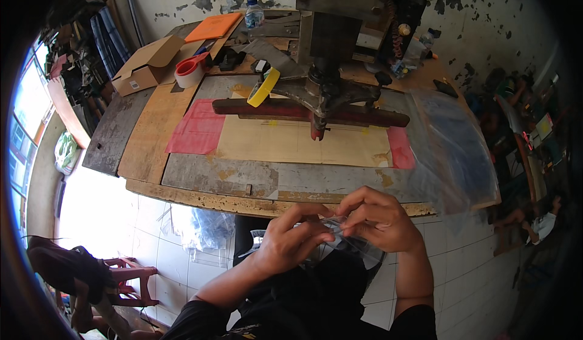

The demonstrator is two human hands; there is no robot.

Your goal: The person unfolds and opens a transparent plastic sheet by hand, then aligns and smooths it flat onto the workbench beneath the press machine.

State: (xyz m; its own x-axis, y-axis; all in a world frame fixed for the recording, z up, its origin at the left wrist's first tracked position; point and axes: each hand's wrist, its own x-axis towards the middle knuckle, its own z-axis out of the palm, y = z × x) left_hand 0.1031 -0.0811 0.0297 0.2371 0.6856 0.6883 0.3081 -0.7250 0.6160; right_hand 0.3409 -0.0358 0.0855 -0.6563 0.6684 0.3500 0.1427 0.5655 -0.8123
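Just off the table's front edge, my left hand (293,235) and my right hand (381,221) meet over my lap. Both are closed in a pinch on a piece of clear plastic sheet (363,250), whose loose part hangs below the fingers. The fingertips partly hide its upper edge. Beyond my hands, a cream sheet (255,144) lies on the table between pink end pieces (195,127). Above it is the dark metal press head (322,97) with a long reddish bar (358,115). A yellow tape roll (263,88) leans at the bar's left side.
More clear plastic sheets (452,152) hang over the table's right edge. A cardboard box (146,70), a red-and-white tape roll (189,71), an orange folder (212,27) and a bottle (254,15) stand at back left. Another person sits low left near a red stool (133,279).
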